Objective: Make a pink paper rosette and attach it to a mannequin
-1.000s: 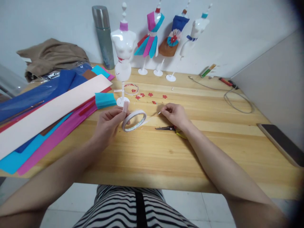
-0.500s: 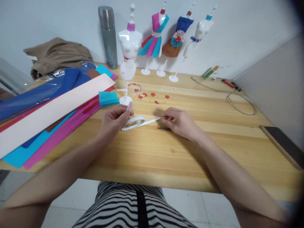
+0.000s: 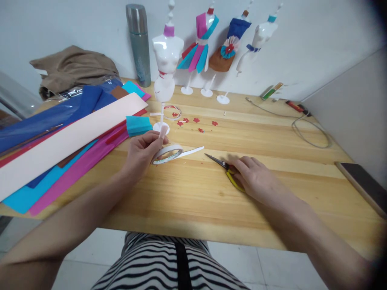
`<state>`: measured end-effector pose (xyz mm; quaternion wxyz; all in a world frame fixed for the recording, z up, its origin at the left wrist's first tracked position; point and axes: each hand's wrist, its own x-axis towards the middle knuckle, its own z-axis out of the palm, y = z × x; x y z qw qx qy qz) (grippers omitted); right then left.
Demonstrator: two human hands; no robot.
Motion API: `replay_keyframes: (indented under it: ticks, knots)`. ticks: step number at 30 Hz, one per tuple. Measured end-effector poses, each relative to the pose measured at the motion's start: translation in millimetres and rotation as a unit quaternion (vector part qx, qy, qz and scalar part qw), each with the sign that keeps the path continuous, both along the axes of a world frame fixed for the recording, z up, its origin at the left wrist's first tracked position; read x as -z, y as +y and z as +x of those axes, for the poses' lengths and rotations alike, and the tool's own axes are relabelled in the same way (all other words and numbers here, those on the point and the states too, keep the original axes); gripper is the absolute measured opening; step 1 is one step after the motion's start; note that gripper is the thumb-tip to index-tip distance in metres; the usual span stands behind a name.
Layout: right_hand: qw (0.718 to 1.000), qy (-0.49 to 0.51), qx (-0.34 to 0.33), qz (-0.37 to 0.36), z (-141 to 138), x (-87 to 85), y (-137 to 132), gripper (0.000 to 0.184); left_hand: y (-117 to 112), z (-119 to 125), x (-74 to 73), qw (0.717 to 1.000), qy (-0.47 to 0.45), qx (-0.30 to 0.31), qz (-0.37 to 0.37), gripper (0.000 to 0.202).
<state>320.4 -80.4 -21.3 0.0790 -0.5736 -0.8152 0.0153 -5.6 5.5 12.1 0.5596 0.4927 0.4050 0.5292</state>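
My left hand [image 3: 141, 152] is closed on a roll of white double-sided tape [image 3: 168, 154] lying low over the wooden table [image 3: 193, 201]. A loose strip of tape [image 3: 193, 151] trails from the roll to the right, free at its end. My right hand [image 3: 254, 177] rests on a pair of yellow-handled scissors [image 3: 226, 169] on the table, fingers curled over the handles; the blades point left toward the tape strip. A white mini mannequin [image 3: 165, 68] on a stand rises just behind my left hand.
Long coloured paper sheets [image 3: 60, 141] lie at the left, with a teal folded piece [image 3: 137, 125]. Small red flowers [image 3: 196, 121] and a second tape ring [image 3: 172, 112] sit mid-table. Dressed mannequins [image 3: 211, 48], a steel flask [image 3: 138, 44], a cable [image 3: 308, 129] and a phone [image 3: 363, 181] ring the edges.
My right hand let go of the tape end and moved right and toward me onto the scissors. The left hand lowered the roll toward the table.
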Motion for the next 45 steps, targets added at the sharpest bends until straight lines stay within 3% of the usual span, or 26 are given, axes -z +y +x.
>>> replay_keyframes:
  ticks: [3, 5, 7, 10, 15, 19, 23, 27, 30, 38, 45]
  knots:
    - [0.994, 0.091, 0.039, -0.038, -16, -5.5, -8, 0.033, 0, 0, -0.5, 1.000, 0.000, -0.001, -0.002, 0.015]
    - [0.970, 0.209, 0.066, -0.102, -27, -11.9, -14, 0.030, 0, 0, -0.2, 1.000, 0.001, -0.002, -0.006, 0.016]
    - [0.916, 0.345, 0.094, -0.182, -36, -19.4, -19, 0.027, 0, 0, 0.6, 1.000, 0.004, -0.001, -0.010, 0.018]
    - [0.805, 0.505, 0.133, -0.284, -45, -29.0, -22, 0.034, 0, -1, 2.0, 1.000, 0.006, -0.004, -0.010, 0.019]
    - [0.646, 0.656, 0.106, -0.376, -49, -26.8, -22, 0.047, 1, -3, 3.1, 1.000, 0.020, -0.009, 0.002, 0.020]
    - [0.588, 0.704, 0.077, -0.390, -55, -14.0, -21, 0.047, 1, -4, 3.5, 0.999, 0.025, -0.002, 0.020, 0.017]
    - [0.533, 0.712, 0.076, -0.450, -65, -11.8, -18, 0.048, 1, -5, 2.8, 0.999, 0.036, -0.003, 0.027, 0.017]
    - [0.508, 0.686, 0.076, -0.515, -75, -17.5, -15, 0.055, 0, -5, 0.9, 0.999, 0.034, -0.005, 0.039, 0.017]
    - [0.505, 0.659, 0.093, -0.549, -84, -18.8, -10, 0.058, -1, -5, -1.3, 0.999, 0.024, -0.010, 0.042, 0.015]
    - [0.530, 0.646, 0.111, -0.538, -110, -19.5, 13, 0.063, -4, -3, -2.5, 0.999, 0.010, -0.002, 0.041, 0.014]
    - [0.574, 0.648, 0.148, -0.477, -117, -10.7, 7, 0.056, -5, -3, -0.2, 0.999, 0.026, 0.006, 0.037, 0.017]
